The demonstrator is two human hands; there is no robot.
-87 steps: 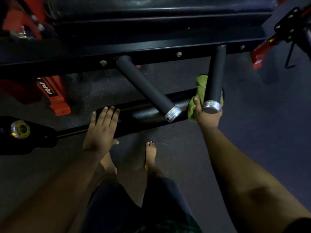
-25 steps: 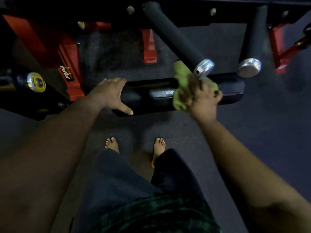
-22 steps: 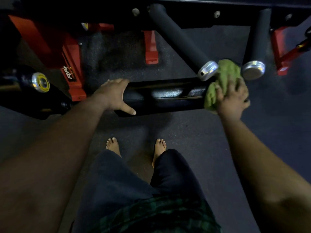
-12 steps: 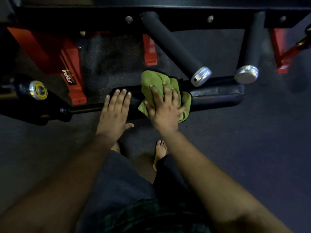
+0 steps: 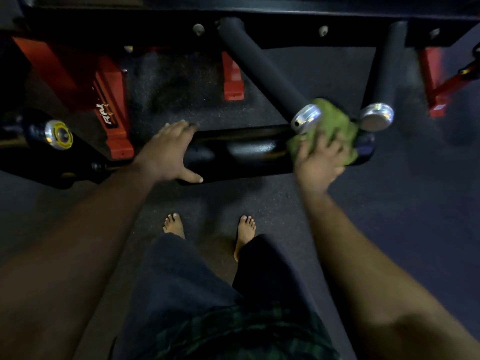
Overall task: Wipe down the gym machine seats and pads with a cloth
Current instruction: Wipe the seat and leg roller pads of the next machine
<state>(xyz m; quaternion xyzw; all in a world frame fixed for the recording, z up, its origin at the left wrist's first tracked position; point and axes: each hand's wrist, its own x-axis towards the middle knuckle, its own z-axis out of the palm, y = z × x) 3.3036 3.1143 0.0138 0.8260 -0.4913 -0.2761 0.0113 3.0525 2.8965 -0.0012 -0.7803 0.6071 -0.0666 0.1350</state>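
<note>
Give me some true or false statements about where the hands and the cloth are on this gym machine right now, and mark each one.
1. The right hand presses a green cloth on the black roller pad. True.
2. The left hand holds the cloth. False: it rests on the pad's left end, holding nothing.
3. The cloth sits near the pad's right end. True.
4. The person wears shoes. False: both feet are bare.
5. Both black handles end in silver caps. True.
</note>
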